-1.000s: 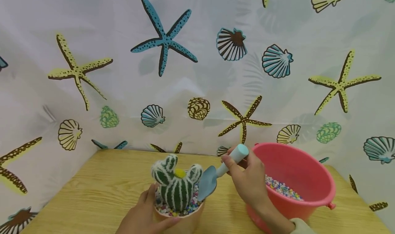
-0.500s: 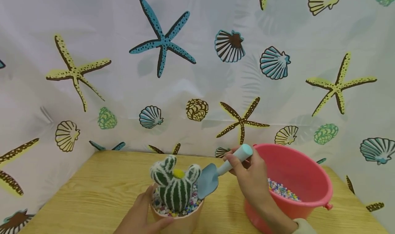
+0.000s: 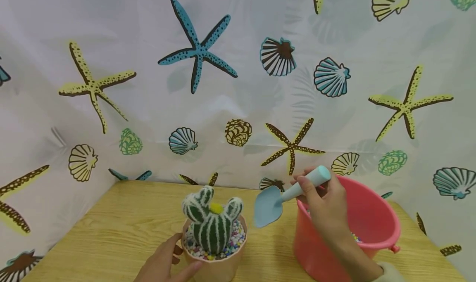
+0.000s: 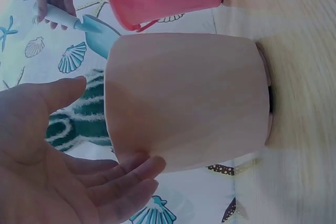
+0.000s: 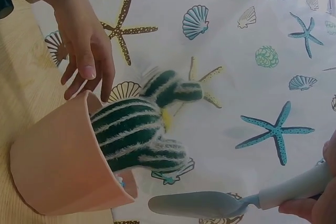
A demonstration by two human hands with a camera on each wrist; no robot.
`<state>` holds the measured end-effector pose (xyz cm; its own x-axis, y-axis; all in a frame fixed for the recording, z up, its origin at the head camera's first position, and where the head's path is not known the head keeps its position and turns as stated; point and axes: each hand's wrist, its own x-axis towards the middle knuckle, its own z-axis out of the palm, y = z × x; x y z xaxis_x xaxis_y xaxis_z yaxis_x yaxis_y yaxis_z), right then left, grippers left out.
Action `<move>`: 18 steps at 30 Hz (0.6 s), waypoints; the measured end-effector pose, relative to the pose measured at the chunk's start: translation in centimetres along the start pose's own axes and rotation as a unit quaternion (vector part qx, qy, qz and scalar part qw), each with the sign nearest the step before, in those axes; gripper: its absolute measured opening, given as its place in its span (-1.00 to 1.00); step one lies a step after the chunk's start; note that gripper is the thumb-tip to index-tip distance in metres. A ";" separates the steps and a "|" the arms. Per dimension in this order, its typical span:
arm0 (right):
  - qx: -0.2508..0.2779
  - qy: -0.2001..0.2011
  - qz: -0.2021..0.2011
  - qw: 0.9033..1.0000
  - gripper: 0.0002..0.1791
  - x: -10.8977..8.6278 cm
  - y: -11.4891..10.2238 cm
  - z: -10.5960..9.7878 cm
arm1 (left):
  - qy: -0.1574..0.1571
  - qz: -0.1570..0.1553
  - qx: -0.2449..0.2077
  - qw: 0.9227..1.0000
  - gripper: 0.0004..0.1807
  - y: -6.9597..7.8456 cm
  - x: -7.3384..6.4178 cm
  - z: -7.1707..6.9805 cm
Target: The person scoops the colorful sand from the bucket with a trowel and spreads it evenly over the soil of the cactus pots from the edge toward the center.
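A knitted green-and-white cactus (image 3: 213,232) with a yellow tuft stands in a peach pot (image 3: 223,269), ringed by multicoloured pebbles (image 3: 239,237). At the pot's left side is my left hand (image 3: 160,260), its fingers loosely spread. In the left wrist view those fingertips lie right at the pot wall (image 4: 189,93), with the thumb apart from it. My right hand (image 3: 330,207) grips the pale blue handle of a small trowel (image 3: 268,207). The trowel's blade hangs between pot and bucket, bare on its visible face. In the right wrist view the blade (image 5: 194,204) lies beyond the pot's rim.
A deep pink bucket (image 3: 375,216) stands to the right of the pot, partly behind my right forearm; a few pebbles (image 3: 355,237) show inside. The wooden table (image 3: 122,224) ends at a white sheet (image 3: 148,104) printed with starfish and shells.
The trowel has moved away from the pot's right rim, rightward and upward toward the bucket, with my right hand holding it. My left hand has loosened and drawn slightly back from the pot.
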<state>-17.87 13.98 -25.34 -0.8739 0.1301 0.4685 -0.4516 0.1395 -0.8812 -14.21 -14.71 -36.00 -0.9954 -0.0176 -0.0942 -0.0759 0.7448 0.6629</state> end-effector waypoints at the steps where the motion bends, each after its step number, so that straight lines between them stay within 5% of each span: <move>1: 0.001 0.003 -0.002 1.000 -0.77 0.1 -0.1 -0.3 | -0.003 -0.004 -0.004 1.000 -0.08 0.1 -0.1 0.1; 7: 0.007 0.015 -0.009 1.000 -0.70 0.4 -0.5 -2.0 | -0.024 -0.009 -0.034 0.999 -0.08 0.6 -0.5 0.8; 12: -0.012 0.035 -0.012 0.999 -0.67 0.6 -0.7 -3.2 | -0.047 0.033 -0.071 0.996 -0.14 1.0 -0.8 1.3; 16: -0.009 0.054 -0.019 0.998 -0.69 0.8 -1.0 -3.9 | -0.090 0.042 -0.119 0.988 -0.20 2.3 -1.1 1.2; 18: 0.005 0.061 -0.024 0.998 -0.73 1.0 -1.2 -4.3 | -0.117 0.064 -0.145 0.980 -0.24 1.8 -0.6 1.7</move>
<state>-17.42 18.15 -23.60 -0.8225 0.2429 0.5143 -0.4952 0.1390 -0.8576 -13.64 -12.25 -36.04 -0.9598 0.2425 -0.1415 0.0016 0.5087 0.8610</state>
